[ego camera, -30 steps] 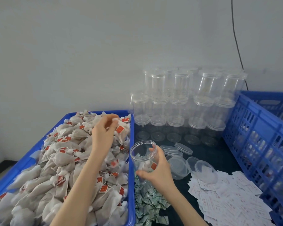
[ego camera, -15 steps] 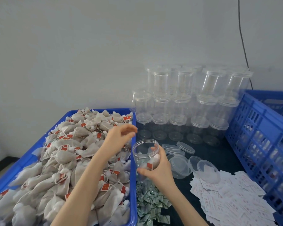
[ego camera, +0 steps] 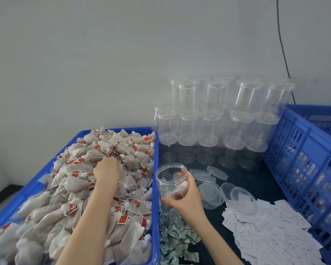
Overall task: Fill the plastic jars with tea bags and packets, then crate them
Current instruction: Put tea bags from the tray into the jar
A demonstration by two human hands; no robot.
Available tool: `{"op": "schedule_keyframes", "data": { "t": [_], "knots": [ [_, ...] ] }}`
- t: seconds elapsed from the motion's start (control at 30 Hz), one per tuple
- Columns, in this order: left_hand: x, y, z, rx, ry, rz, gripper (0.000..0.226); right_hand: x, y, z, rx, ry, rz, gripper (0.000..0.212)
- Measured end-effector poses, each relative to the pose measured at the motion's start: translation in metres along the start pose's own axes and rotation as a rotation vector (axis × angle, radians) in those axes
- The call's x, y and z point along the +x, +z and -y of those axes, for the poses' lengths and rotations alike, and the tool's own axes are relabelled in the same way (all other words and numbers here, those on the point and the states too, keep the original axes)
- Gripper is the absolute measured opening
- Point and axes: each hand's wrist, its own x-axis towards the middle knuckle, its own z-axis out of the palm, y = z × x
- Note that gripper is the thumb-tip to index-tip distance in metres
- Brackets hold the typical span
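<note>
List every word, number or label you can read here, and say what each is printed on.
None can be read.
Red tags on the tea bags: light marks, too small to read.
White packets: faint red print, blurred.
Green packets: pattern only, no legible text.
Jar in the right hand and blue crate: no markings seen.

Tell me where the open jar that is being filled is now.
In the head view, the open jar is low in the centre, held by the right hand, just right of the blue tray of tea bags and left of the loose lids.
</note>
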Motion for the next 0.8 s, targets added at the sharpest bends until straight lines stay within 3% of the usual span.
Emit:
{"op": "schedule_keyframes", "data": {
  "t": [0.27,0.43,0.53,0.67,0.73,0.8],
  "knots": [
    [-0.012,-0.005,-0.001,0.09,0.012,0.047,0.026,0.001,0.003,0.0,0.027,0.002,0.009,0.1],
    [-0.022,-0.021,-0.007,-0.072,0.017,-0.148,0.016,0.004,0.003,-0.002,0.022,-0.023,0.008,0.094],
    [-0.027,-0.027,-0.011,-0.266,0.079,-0.299,0.012,0.005,0.003,-0.002,0.028,-0.026,0.013,0.095],
    [-0.036,-0.036,-0.021,-0.762,0.321,-0.541,0.016,0.007,0.003,-0.002,0.02,-0.033,0.018,0.093],
    [-0.043,-0.04,-0.03,-1.001,0.414,-0.539,0.016,0.009,0.003,-0.001,0.013,-0.042,0.015,0.092],
    [-0.05,-0.041,-0.04,-1.193,0.467,-0.42,0.018,0.01,0.003,0.0,0.003,-0.058,0.015,0.091]
  ]
}}
